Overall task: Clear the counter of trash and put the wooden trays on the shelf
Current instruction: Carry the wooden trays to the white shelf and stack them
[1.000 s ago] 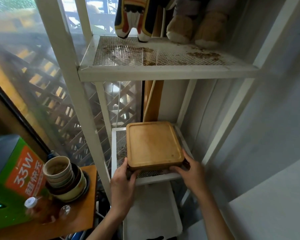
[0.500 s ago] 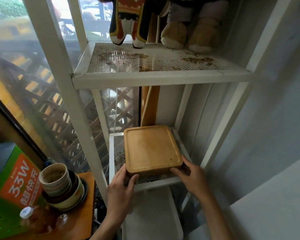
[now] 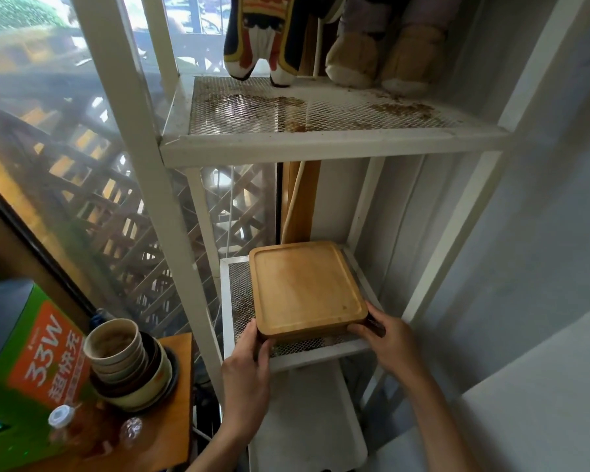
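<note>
Standing at far left, a green box backs a stack of bowls and a bottle on the counter. Next, the left hand grasps the wooden trays at their near left corner, fingers curled around the edge. They rest on the mesh shelf. Rightmost, the right hand grips the near right corner.

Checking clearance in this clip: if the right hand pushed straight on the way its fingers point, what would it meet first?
The right hand already touches the near right corner of the tray stack, so it would simply press into that. Beyond the stack, probably the upright wooden board at the shelf's back, though depth is unclear.
</note>
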